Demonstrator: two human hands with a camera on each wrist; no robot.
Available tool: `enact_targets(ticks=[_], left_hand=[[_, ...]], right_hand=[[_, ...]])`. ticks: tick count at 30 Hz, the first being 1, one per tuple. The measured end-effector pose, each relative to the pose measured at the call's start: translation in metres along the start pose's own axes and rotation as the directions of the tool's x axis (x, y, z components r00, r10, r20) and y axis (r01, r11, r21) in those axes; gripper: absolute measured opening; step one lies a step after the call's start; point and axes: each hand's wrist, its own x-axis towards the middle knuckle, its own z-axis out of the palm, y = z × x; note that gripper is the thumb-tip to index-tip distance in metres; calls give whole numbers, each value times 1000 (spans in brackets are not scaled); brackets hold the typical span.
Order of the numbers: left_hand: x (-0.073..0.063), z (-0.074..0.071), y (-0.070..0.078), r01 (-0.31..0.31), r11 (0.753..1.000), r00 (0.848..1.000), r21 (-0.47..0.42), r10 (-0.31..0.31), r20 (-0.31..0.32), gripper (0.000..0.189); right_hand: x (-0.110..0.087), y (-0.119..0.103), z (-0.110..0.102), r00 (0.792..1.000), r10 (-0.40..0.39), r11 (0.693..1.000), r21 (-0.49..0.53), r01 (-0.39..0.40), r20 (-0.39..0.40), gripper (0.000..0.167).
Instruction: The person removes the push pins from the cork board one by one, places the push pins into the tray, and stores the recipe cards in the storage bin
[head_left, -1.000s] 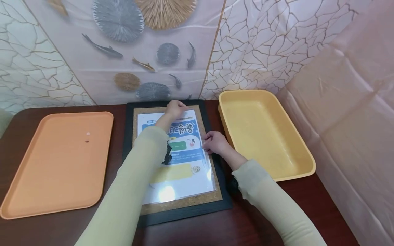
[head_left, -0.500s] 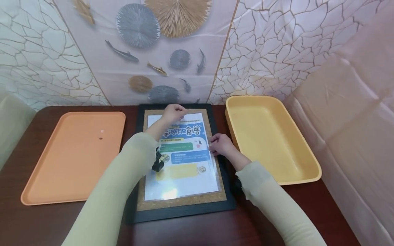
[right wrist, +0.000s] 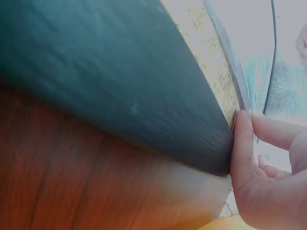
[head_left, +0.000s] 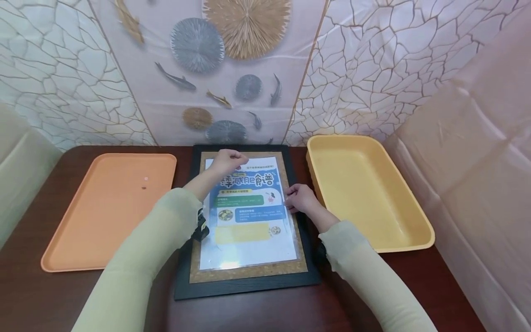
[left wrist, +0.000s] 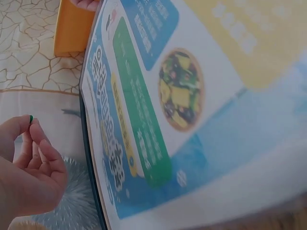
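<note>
A laminated poster with blue, green and yellow print lies on a cork board in a black frame. Over the poster's upper left part is my left hand. Its thumb and forefinger pinch a small green pushpin-like piece, mostly hidden by the fingertips. My right hand is at the poster's right edge, about midway up. In the right wrist view, thumb and forefinger pinch that edge beside the cork.
An orange tray lies left of the board, with two small specks on it. To the right stands a deep yellow bin, close to my right forearm. A patterned cloth hangs behind the dark wooden table.
My left hand has moved left from near the poster's top right corner, uncovering more print. My right hand stays at the right edge. The head view has shifted a little.
</note>
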Motion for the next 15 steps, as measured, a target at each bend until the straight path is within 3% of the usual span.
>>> enact_targets(ticks=[15], left_hand=[[-30,-30,-12,2,1000,1000,-1,-2,0,30]], right_hand=[[-2,1,1,1000,-10,1000,3,10,0,30]])
